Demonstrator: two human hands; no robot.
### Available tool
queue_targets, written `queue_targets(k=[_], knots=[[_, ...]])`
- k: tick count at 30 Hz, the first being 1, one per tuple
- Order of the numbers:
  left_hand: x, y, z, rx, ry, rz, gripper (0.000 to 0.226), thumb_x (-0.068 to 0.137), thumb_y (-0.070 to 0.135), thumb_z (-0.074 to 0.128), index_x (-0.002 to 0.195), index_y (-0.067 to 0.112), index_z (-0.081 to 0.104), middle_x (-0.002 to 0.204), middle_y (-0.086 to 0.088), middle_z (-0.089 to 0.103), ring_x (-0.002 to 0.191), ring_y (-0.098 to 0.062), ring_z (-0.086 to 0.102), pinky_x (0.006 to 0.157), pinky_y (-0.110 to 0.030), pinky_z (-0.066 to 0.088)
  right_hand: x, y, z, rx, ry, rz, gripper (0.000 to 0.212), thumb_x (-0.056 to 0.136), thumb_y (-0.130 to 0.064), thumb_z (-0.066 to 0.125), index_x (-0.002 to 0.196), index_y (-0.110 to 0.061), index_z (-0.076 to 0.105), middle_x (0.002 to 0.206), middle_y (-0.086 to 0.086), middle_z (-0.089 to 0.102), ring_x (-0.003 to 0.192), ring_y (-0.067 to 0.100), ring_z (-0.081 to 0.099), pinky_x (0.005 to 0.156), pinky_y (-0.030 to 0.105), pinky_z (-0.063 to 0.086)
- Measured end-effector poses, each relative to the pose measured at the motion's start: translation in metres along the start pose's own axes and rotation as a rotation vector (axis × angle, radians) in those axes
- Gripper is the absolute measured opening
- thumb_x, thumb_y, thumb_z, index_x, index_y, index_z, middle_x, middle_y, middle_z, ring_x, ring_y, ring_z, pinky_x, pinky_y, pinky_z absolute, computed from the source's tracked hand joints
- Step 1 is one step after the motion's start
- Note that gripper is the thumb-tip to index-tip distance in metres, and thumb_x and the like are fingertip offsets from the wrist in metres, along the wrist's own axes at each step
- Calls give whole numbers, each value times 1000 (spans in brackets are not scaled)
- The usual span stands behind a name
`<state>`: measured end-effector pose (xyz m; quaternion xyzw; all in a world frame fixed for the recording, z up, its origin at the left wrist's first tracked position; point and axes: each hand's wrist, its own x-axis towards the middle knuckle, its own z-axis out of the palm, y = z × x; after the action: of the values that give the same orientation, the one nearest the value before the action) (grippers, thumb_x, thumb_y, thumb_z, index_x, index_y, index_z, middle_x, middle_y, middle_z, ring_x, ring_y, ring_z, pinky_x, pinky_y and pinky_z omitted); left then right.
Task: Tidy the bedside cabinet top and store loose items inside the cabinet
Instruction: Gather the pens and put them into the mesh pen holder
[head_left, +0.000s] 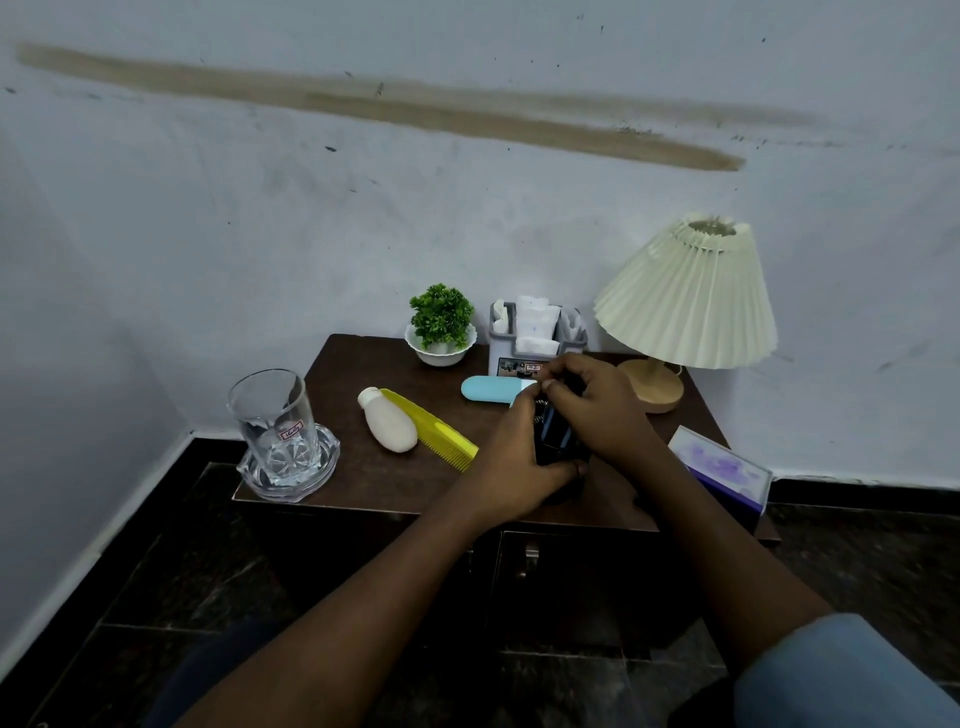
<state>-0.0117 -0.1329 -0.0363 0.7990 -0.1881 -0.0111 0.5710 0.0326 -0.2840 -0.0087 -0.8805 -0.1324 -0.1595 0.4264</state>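
Head view: both hands hold a small dark object (556, 434) over the cabinet top (374, 467), just toward 3 o'clock of its centre. The left hand (511, 467) grips it from below. The right hand (602, 410) curls over its upper end. I cannot tell what it is, but it looks rigid and probably light. The glass tumbler (275, 415) at 9 o'clock is fragile and likely slippery, so grasp it round the wall.
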Motion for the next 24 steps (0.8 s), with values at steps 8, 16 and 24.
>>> queue_targets(k=[8,16,24], knots=[[-2,-2,0,-27,37,-24,86,73,27,88,143,34,38,128,16,61,117,4,60,97,-19,51,1,-6,-5,293,-14,86,18,98,-40,62,99,-27,75,97,-6,76,96,11,72,89,38,57],[-1,1,-9,-66,86,-60,91,65,36,94,140,36,43,125,17,66,114,2,64,101,-34,55,1,-10,-10,623,140,235,29,105,-32,54,102,-12,75,100,9,78,100,26,74,93,39,58],[-5,5,-16,-54,99,-71,90,64,39,93,140,37,44,122,21,68,111,3,66,98,-27,55,2,-15,-11,582,37,196,31,98,-47,59,100,-21,75,97,2,78,88,12,75,70,17,55]])
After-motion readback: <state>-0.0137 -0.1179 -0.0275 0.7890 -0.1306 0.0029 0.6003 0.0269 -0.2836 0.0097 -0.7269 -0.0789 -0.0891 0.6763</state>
